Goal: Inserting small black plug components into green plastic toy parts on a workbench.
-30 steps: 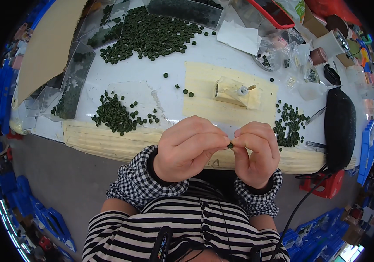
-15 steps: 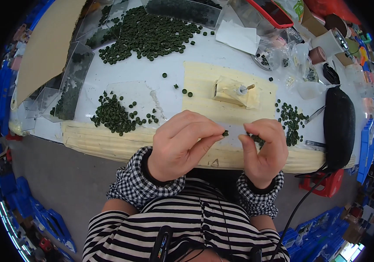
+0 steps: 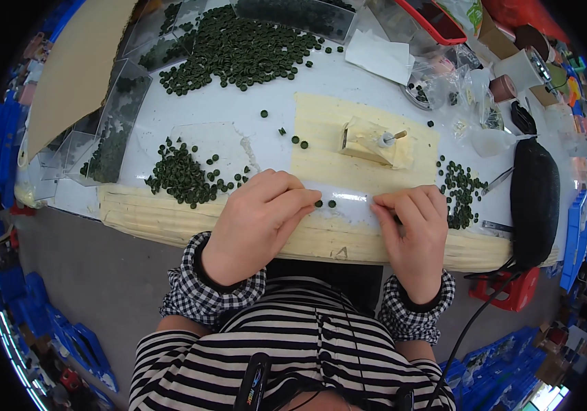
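My left hand (image 3: 252, 222) is closed in a pinch low over the near table edge. A small dark-green ridged disc (image 3: 319, 203) is at its fingertips; I cannot tell if it also rests on the surface. Beside it lies a similar loose disc (image 3: 332, 203), on a shiny clear sheet (image 3: 352, 196). My right hand (image 3: 418, 233) is curled at the sheet's right end, thumb and forefinger close together. Dark-green bits show between its fingers, mostly hidden. Left of my left hand is a small pile of green pieces (image 3: 177, 171); another scatter (image 3: 459, 192) lies right of my right hand.
A yellowish taped block (image 3: 369, 142) with a small stick on top stands beyond my hands. A large green heap (image 3: 239, 48) and clear trays (image 3: 121, 123) fill the far left. At right lie a black pouch (image 3: 533, 202), tweezers (image 3: 497, 179) and plastic bags (image 3: 468, 103).
My left hand has moved left and slightly away from me, opening a wider gap between the hands. A disc now lies on the clear sheet. The right hand's fingers have curled closer together.
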Demonstrator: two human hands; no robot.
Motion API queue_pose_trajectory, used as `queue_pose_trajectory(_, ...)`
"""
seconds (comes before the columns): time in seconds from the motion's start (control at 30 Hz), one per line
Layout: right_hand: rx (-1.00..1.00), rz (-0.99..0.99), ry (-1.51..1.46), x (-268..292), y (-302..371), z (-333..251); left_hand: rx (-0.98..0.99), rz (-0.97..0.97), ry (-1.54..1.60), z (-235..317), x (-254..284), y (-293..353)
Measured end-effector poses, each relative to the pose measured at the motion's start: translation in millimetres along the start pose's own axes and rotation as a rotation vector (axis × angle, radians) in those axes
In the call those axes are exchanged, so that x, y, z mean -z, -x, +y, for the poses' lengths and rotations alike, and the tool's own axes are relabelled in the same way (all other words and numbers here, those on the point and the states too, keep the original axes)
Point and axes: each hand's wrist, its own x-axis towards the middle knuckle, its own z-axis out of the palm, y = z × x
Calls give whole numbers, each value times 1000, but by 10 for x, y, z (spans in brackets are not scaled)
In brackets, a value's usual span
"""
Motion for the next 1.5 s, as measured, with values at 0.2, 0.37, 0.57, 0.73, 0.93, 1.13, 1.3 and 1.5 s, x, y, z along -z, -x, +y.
queue_pose_trajectory(0.2,14,7,-5,-18,-4,10,126,166,-187,-95,249,35)
queue_pose_trajectory(0.37,-42,9,-59,-8,-11,-9,174,149,-335,-95,372,59)
queue_pose_trajectory(0.57,-61,150,-133,-47,14,-28,134,104,-310,-140,336,109)
queue_pose_trajectory(0.73,-20,178,-170,-56,6,-41,52,89,-351,-148,313,157)
queue_pose_trajectory(0.93,13,167,-196,-69,-3,-53,-12,64,-451,-199,350,200)
queue_pose_trajectory(1.13,-8,193,-238,-72,4,-78,-38,102,-446,-233,325,155)
queue_pose_trajectory(1.3,6,219,-230,-102,5,-66,-66,192,-379,-256,322,120)
queue_pose_trajectory(1.5,23,260,-295,-154,-57,-140,355,394,1159,-212,332,39)
